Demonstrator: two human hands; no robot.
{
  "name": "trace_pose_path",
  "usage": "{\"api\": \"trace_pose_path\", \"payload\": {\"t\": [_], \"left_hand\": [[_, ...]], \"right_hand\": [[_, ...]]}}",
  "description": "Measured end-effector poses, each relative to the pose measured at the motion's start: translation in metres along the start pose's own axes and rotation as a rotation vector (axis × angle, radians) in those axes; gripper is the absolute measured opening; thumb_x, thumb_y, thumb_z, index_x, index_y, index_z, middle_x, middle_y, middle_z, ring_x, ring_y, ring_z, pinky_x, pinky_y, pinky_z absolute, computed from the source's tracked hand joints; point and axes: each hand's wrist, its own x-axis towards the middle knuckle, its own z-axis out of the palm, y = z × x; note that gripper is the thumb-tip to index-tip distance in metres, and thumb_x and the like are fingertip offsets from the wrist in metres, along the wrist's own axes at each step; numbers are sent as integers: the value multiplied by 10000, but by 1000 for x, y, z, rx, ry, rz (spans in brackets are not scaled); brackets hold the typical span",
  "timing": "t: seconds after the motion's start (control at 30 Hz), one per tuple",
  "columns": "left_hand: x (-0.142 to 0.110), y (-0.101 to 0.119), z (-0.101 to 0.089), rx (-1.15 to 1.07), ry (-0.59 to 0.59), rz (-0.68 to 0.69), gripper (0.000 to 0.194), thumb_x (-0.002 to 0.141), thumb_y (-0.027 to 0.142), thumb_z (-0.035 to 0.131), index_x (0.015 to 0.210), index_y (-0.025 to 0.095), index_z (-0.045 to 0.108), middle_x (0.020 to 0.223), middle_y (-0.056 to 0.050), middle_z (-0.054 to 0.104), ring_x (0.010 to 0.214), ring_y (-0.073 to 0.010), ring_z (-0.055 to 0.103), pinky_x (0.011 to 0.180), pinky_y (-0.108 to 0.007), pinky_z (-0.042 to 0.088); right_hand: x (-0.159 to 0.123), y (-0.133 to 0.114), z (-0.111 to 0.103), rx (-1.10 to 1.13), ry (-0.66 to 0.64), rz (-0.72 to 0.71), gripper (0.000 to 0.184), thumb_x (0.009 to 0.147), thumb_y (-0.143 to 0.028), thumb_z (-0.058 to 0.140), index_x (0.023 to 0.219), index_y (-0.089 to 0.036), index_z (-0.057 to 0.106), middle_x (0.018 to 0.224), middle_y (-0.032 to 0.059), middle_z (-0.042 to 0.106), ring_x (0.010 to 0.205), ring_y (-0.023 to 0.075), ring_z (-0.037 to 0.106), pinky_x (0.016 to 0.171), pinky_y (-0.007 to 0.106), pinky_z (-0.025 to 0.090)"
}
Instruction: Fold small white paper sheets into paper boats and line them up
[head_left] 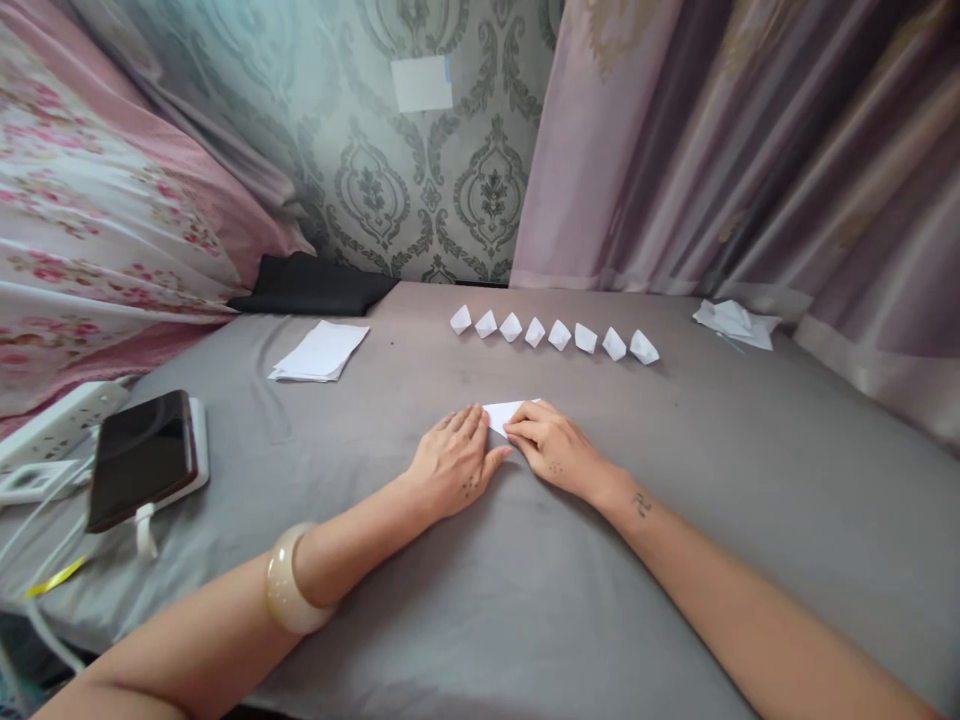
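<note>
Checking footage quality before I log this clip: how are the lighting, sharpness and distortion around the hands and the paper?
Head view: soft, even daylight, only faint shadows under the left hand and right hand; the white paper they press is bright but not blown out; the row of folded paper pieces is sharp; wide-angle bending curves the grey bed surface edges; no motion blur.
</note>
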Motion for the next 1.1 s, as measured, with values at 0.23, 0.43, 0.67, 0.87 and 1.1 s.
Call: {"api": "trace_pose_path", "payload": {"t": [0.23,0.43,0.67,0.87,1.1], "left_hand": [[17,-25,-4,-295,53,-235,279,899,361,468,949,165,661,1018,-104,654,971,-228,607,876,-352,471],[31,-29,0,-560,7,-454,298,714,338,695,926,135,641,910,-84,635,801,-195,589,726,-317,479],[38,-32,3,-726,15,-469,131,745,273,627,795,153,646,713,-9,601,642,-134,525,619,-259,409],[53,-41,7,-765,120,-336,83,759,239,599,735,164,623,694,15,526,639,-115,464,634,-248,381],[64,-51,11,-835,48,-130,95,796,227,552,764,170,621,746,-2,588,685,-124,478,675,-250,389]], "right_hand": [[-2,-3,1,-49,76,176,205,851,-262,563,1039,-210,627,1112,73,587,1011,223,526,900,369,429],[-1,-1,-1,-82,99,531,773,731,-488,631,1371,-158,349,1288,147,486,1187,323,441,980,466,369],[0,-2,1,-84,85,580,779,715,-497,618,1369,-166,355,1244,141,494,1162,322,452,989,456,364],[1,-3,2,-69,148,578,830,688,-480,644,1385,-162,325,1311,158,418,1226,334,393,1017,462,345],[3,0,3,-84,139,562,805,689,-482,637,1376,-185,341,1316,146,426,1208,332,404,996,480,356]]}}
